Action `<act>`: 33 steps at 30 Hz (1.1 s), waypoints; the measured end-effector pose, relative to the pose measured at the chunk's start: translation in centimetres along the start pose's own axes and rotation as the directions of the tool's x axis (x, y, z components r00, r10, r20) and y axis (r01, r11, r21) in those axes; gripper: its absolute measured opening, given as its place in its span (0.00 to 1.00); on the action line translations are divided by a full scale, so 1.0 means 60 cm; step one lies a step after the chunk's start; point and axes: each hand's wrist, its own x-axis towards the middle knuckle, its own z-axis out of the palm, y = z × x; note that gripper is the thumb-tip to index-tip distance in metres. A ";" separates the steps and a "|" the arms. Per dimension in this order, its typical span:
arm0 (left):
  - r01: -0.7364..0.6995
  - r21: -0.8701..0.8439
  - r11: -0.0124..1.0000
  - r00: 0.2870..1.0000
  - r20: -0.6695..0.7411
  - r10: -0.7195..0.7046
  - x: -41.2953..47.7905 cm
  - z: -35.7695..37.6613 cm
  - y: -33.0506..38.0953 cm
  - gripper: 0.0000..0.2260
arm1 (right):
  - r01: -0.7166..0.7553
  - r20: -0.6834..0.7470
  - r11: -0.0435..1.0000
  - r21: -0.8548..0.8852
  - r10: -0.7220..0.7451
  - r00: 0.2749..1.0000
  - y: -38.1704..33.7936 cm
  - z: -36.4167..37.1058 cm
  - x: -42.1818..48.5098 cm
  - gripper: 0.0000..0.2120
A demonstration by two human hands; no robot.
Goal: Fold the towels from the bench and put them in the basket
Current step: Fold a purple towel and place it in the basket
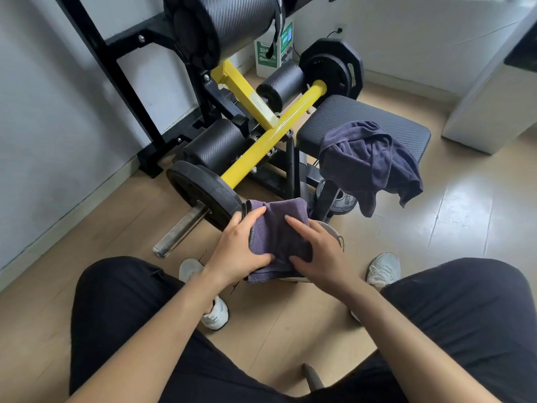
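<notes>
The left hand (241, 245) grips the purple towel (279, 234), the right hand (322, 254) presses flat on it, and a dark towel (366, 158) drapes the tabletop (348, 112) beyond the right hand.

I hold both arms forward, left hand (238, 245) gripping the towel (277, 226), right hand (322, 251) pressing flat on it.

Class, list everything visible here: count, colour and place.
purple towel: one, purple, folded, between both hands
dark towel: one, navy, crumpled on the bench pad
bench pad: one, black, right of centre
yellow bar: one, yellow, left of the pad
weight plates: two, black, on the bar's ends
padded rollers: three, black, near the yellow bar
shoes: two, white, on the floor
left hand: one, grips the purple towel's left edge
right hand: one, rests flat on the purple towel
</notes>
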 end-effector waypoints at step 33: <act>0.195 -0.679 0.708 0.978 0.190 -0.087 0.007 0.027 -0.005 0.30 | -0.183 0.147 0.817 0.546 0.122 0.982 0.011 -0.001 -0.001 0.32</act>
